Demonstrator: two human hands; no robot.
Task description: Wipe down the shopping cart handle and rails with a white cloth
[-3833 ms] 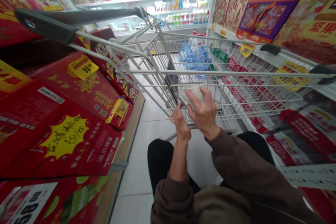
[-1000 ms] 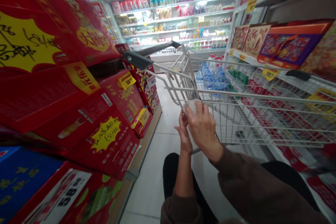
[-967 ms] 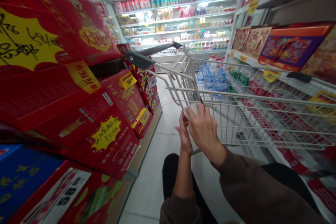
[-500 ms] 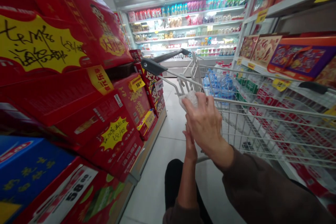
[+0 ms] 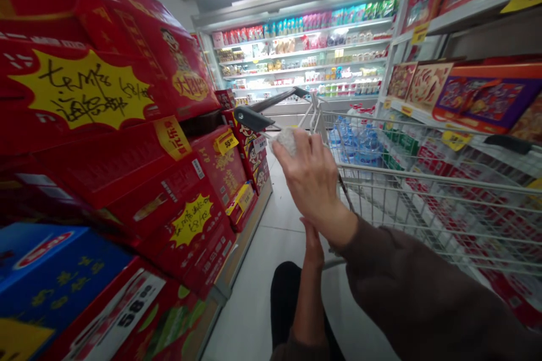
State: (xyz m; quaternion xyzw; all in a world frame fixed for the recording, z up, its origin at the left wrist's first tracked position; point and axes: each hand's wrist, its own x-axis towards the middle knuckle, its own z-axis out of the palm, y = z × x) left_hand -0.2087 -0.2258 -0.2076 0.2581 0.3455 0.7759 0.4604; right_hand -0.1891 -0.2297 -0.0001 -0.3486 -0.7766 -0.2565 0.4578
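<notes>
My right hand [image 5: 311, 175] is closed around a crumpled greyish-white cloth [image 5: 285, 141]; whether it is fabric or tissue I cannot tell. It holds the cloth at the pale metal frame just below the dark handle [image 5: 275, 102] of a shopping cart [image 5: 381, 175]. Lower down, my left hand [image 5: 312, 245] shows its thumb side and wrist beneath my right wrist. Its fingers are mostly hidden there, so what they touch is not visible.
Stacked red gift boxes [image 5: 169, 180] with yellow price tags line the left. On the right, a shelf [image 5: 474, 17] carries boxes, with packs of bottles below. Large water bottles [image 5: 366, 141] stand beyond the cart. A lit refrigerated display [image 5: 305, 51] spans the back.
My right hand has moved up and left along the cart frame with the cloth, closer to the handle. My left hand sits slightly lower. The view has tilted upward, showing a lit sign.
</notes>
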